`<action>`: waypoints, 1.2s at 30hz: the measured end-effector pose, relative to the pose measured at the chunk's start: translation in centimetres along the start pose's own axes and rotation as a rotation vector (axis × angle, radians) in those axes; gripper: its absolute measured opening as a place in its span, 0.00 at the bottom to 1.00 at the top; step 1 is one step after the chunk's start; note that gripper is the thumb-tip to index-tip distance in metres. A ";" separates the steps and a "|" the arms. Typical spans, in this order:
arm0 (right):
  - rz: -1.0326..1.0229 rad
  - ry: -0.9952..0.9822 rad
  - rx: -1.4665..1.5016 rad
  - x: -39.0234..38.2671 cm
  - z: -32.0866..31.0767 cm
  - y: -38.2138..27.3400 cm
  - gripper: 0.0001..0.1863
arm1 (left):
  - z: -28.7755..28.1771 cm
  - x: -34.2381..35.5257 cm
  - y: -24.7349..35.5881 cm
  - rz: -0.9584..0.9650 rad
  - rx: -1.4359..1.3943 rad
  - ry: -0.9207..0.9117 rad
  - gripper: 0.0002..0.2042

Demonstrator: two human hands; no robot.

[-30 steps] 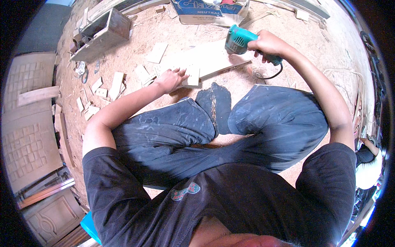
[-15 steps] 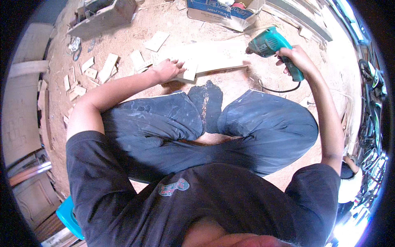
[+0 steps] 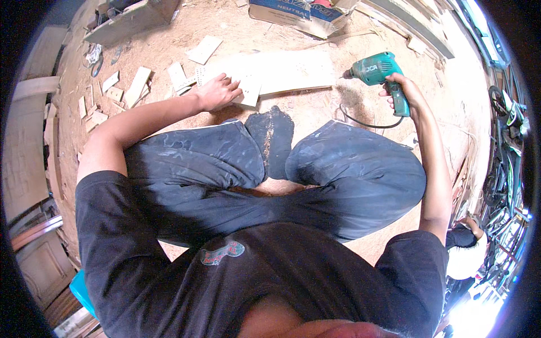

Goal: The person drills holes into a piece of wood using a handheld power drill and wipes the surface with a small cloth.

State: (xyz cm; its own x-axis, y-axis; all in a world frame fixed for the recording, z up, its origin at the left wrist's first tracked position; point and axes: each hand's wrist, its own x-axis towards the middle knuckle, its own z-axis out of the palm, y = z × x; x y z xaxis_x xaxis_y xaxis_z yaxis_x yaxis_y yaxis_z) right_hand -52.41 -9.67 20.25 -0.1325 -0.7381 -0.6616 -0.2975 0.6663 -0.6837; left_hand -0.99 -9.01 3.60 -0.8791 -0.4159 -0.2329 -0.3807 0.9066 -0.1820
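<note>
Right hand [image 3: 403, 93]: closed around the handle of the drill, held up beyond the right knee.
Drill [image 3: 378, 69]: green, in the right hand, its dark chuck [image 3: 348, 74] pointing left, near the board's right end but apart from it.
Cord [image 3: 372, 125]: black, curving leftward from the handle's base.
Left hand [image 3: 217, 93]: open, palm down, fingers slightly spread over the short piece; how firmly it presses I cannot tell.
Short piece [image 3: 249, 96]: pale wood, by the fingertips, at the board's near edge.
Board [image 3: 298, 70]: long, pale, lying flat in front of the 2 bent knees, small dark marks on its face.
Offcuts [image 3: 137, 86]: scattered on the dusty floor [image 3: 158, 48], left of the board.
Carton [image 3: 296, 16]: blue and white, beyond the board.
Wooden box [image 3: 132, 23]: farther off, upper left.
Other person [image 3: 468, 256]: 1, in white, at the right, partly hidden.
</note>
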 end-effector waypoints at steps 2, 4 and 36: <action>-0.035 0.017 0.078 0.2 -0.3 0.1 0.19 | -1.3 1.0 0.0 -0.048 -0.088 -0.121 0.15; -0.035 0.006 0.087 0.7 -1.5 0.3 0.19 | -2.5 2.3 -0.2 -0.076 -0.188 -0.086 0.10; 0.083 -0.012 0.053 -0.6 -2.3 0.5 0.18 | -2.1 20.8 -8.1 -0.780 -0.796 0.260 0.10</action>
State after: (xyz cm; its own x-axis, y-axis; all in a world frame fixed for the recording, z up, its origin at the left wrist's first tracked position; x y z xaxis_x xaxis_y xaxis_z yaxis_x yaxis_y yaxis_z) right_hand -54.67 -9.13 20.96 -0.1434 -0.6791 -0.7199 -0.2358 0.7299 -0.6416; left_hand -16.80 -24.82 2.22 -0.3212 -0.9417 -0.1001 -0.8407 0.2349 0.4879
